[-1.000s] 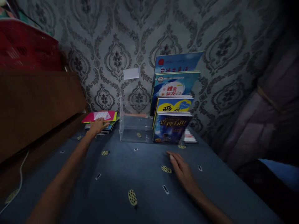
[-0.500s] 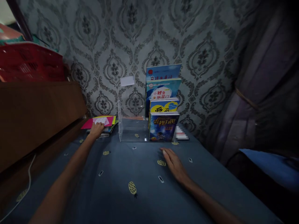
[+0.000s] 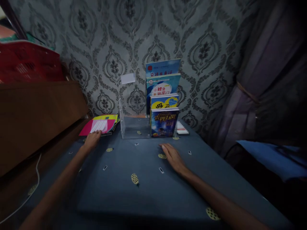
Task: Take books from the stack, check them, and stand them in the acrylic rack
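While the left hand [image 3: 92, 139] reaches to the near edge of the pink booklet [image 3: 98, 126], its fingers curl loosely over that edge, touching rather than clamping, and I cannot tell whether the thumb is underneath. The booklet tops a small flat stack of thin books [image 3: 107, 123] lying on the blue patterned cloth [image 3: 134, 195], close to the wall and just left of the clear acrylic book stand [image 3: 134, 126]. To lift the top booklet cleanly, the fingers would do well to slide under only the pink cover's corner, since the yellow and green ones below lie nearly flush and could come along; a slight drag toward the person would separate it first. The stand's left wall stands close by, so a low, flat lift seems safer than a swing to the right.

Four upright books [image 3: 164, 123] fill the right part of the stand, stepped in height, the darkest in front. The right hand [image 3: 172, 156] lies palm down on the cloth in front of them, fingers spread and flat, holding nothing.

The light is dim: titles in the flat stack cannot be read, and how many booklets it holds is unclear. A small patch beside the upright books is pixelated. At far left a red crate [image 3: 26, 62] on a wooden board [image 3: 35, 118] is cut off by the frame, and the right side sinks into a dark curtain [image 3: 261, 80].
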Motion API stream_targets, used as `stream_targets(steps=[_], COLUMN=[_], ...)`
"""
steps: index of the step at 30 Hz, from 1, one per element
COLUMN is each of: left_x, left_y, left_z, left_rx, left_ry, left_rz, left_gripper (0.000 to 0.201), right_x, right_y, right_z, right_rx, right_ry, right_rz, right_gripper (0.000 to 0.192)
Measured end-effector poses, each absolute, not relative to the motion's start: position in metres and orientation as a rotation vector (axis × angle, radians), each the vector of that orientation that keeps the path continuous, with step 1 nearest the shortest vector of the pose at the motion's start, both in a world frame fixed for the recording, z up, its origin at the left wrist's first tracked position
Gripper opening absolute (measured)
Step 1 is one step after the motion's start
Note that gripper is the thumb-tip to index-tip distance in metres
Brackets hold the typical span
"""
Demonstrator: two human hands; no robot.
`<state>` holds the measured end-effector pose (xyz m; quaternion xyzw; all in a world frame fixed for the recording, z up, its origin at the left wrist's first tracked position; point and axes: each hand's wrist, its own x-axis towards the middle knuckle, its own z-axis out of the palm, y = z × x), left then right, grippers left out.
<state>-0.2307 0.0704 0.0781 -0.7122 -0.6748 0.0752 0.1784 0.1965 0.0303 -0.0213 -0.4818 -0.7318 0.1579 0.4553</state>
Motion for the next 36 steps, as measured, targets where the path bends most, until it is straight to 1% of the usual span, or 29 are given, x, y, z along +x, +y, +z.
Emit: stream_targets(steps=[4, 10, 14, 17, 23, 26, 28, 31, 33, 36], left_x=[-0.234, -0.219, -0.192, -0.151, -0.042, -0.015, -0.019, -0.052, -0.077, -0.102], left_y=[0.025, -0.028, -0.055, -0.072, -0.092, -0.089, -0.08, -0.056, -0.041, -0.03], left_z=[0.061, 0.04, 0.042, 0.044, 0.029, 0.024, 0.024, 0.027, 0.026, 0.019], left_rx=[-2.062, -2.157, -2.224, -2.326, -2.577, -2.669, -2.761, -2.936, -3.042, -3.139], left_ry=[-1.927, -1.913, -1.793, -1.615, -1.128, -0.857, -0.707, -0.562, -0.548, -0.62], left_rz=[0.266, 0.406, 0.511, 0.616, 0.406, 0.286, 0.184, 0.05, -0.08, -0.285], left_gripper=[0.042, 0.039, 0.041, 0.042, 0.043, 0.043, 0.042, 0.038, 0.039, 0.045], right_x=[0.194, 0.191, 0.189, 0.187, 0.183, 0.189, 0.193, 0.192, 0.184, 0.164], right_y=[0.028, 0.024, 0.023, 0.021, 0.014, 0.011, 0.009, 0.003, -0.001, -0.004], right_z=[-0.017, -0.015, -0.015, -0.012, -0.003, -0.001, -0.002, -0.007, -0.01, -0.009], right_rx=[-1.165, -1.169, -1.161, -1.152, -1.06, -1.023, -1.014, -0.998, -0.974, -0.952], right_ry=[-1.859, -1.973, -1.997, -2.021, -2.037, -2.076, -2.141, -2.285, -2.405, -2.571], right_rz=[0.387, 0.349, 0.361, 0.365, 0.341, 0.31, 0.322, 0.383, 0.413, 0.425], right_gripper=[0.053, 0.051, 0.048, 0.047, 0.041, 0.04, 0.041, 0.044, 0.048, 0.052])
